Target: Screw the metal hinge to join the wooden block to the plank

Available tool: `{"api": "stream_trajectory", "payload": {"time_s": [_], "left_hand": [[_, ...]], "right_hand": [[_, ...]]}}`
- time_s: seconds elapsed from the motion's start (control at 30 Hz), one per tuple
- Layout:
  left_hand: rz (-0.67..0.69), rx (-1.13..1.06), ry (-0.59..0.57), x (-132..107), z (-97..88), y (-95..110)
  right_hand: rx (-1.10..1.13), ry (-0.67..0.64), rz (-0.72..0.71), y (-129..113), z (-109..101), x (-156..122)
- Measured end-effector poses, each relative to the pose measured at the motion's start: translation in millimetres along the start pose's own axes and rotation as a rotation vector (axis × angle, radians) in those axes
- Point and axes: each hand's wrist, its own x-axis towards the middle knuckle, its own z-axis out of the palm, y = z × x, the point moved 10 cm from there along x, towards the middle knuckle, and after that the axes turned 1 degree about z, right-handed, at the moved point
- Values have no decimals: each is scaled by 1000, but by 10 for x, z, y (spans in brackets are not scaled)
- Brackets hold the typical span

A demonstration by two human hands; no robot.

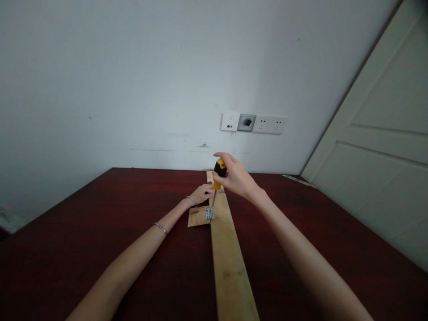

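Observation:
A long pale wooden plank [230, 263] lies on the dark red table [100, 232], running away from me. A small wooden piece [198, 217] sits against its left edge, joined by a small metal hinge [209, 213]. My right hand [236, 177] grips the yellow and black handle of a screwdriver [219, 173], held upright with its tip down on the hinge. My left hand [203, 193] rests with fingers flat on the wood just behind the hinge, next to the screwdriver shaft.
A white wall stands right behind the table, with a row of sockets and a switch plate [253, 123]. A pale door [384, 147] is at the right. A thin strip [297, 179] lies at the table's far right corner.

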Motion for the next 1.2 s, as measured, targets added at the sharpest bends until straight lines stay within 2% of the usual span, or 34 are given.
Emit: {"api": "stream_trajectory", "payload": {"time_s": [0.17, 0.27, 0.33, 0.4, 0.5, 0.63, 0.77, 0.87, 0.97, 1.2], "left_hand": [[-25, -1, -16, 3, 4, -42], [-44, -7, -4, 13, 5, -85], [-70, -16, -18, 26, 5, -114], [-118, -34, -44, 43, -27, -136], [-187, -45, -61, 68, -176, -108], [-155, -21, -142, 50, -321, 122], [-76, 87, -288, -104, -232, 366], [-36, 196, -274, -205, -211, 472], [-21, 201, -264, -262, -192, 529], [-12, 218, -279, -313, -79, 580]], "right_hand": [[66, 153, 27, 97, -240, -35], [154, 274, 117, 311, -357, -101], [242, 335, 191, 508, -359, -176], [326, 339, 280, 718, -261, -266], [358, 267, 393, 962, 0, -422], [283, 139, 486, 1158, 394, -638], [290, 75, 515, 1273, 703, -798], [307, 42, 535, 1336, 866, -879], [331, 10, 560, 1377, 986, -941], [353, -31, 608, 1436, 1133, -1030]]}}
